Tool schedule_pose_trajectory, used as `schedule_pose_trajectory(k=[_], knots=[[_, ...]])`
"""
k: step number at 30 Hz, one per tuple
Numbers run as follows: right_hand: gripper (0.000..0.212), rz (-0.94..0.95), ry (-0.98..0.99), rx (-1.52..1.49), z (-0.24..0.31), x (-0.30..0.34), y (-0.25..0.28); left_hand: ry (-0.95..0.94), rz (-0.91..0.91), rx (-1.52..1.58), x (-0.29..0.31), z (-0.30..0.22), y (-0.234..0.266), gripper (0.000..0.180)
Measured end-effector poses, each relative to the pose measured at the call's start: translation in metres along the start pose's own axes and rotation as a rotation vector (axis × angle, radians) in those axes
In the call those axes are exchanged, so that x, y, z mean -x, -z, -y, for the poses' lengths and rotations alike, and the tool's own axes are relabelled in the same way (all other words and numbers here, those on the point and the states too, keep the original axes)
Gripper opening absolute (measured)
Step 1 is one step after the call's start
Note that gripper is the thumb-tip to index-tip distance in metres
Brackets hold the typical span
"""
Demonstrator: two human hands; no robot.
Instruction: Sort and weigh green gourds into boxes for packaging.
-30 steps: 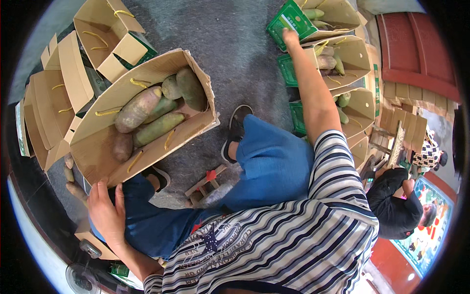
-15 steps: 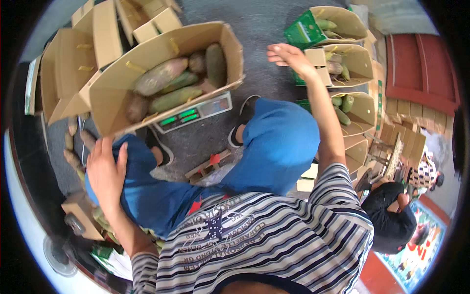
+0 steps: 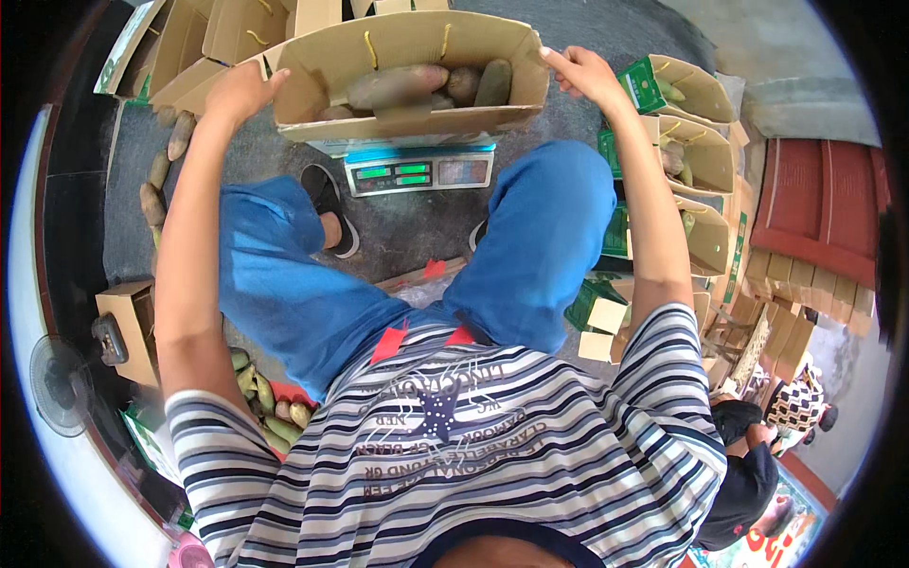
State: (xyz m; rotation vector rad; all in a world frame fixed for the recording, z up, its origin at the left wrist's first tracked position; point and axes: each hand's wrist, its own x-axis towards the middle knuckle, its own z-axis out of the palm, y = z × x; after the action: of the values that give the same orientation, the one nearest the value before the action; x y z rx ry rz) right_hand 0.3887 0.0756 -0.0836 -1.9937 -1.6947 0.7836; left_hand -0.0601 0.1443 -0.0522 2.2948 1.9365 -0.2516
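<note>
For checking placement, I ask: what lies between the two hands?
The head view shows an open cardboard box, with vegetables inside, between left hand and right hand.

The carton opens upward, but its near wall seemingly blocks the front

Light is bright and fairly even, with soft shadow inside the open brown cardboard box. Below it, green digits glow on the flat grey weighing scale. Far right of the box, fisheye distortion bows the red panelled door. The box's front edge seems smeared.
</note>
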Motion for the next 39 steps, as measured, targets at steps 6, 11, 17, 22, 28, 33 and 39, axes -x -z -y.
schedule_pose_trajectory(k=[6, 11, 17, 22, 28, 33, 39], knots=[[0.052, 0.149, -0.123, 0.401, 0.017, -0.024, -0.005, 0.154, 0.378, 0.425, -0.013, -0.002, -0.042, 0.049], [0.048, 0.186, -0.201, 0.409, 0.012, -0.027, -0.022, 0.125, 0.402, 0.415, -0.024, 0.001, -0.045, 0.036], [0.046, 0.157, -0.102, 0.268, -0.018, -0.012, -0.026, 0.057, 0.353, 0.472, -0.028, -0.007, -0.040, 0.033], [0.043, -0.074, -0.102, 0.013, -0.068, 0.039, -0.025, -0.125, 0.258, 0.616, -0.026, -0.045, -0.017, 0.030], [0.038, -0.412, -0.306, -0.512, -0.133, 0.141, -0.034, -0.706, -0.157, 0.256, -0.065, -0.156, 0.012, 0.038], [0.035, -0.843, -0.434, -0.786, -0.162, 0.227, -0.067, -0.769, -0.187, 0.007, -0.060, -0.311, 0.029, 0.030], [0.035, -1.063, -0.581, -0.716, -0.198, 0.249, -0.120, -1.049, -0.485, 0.288, -0.040, -0.390, 0.025, 0.013]])
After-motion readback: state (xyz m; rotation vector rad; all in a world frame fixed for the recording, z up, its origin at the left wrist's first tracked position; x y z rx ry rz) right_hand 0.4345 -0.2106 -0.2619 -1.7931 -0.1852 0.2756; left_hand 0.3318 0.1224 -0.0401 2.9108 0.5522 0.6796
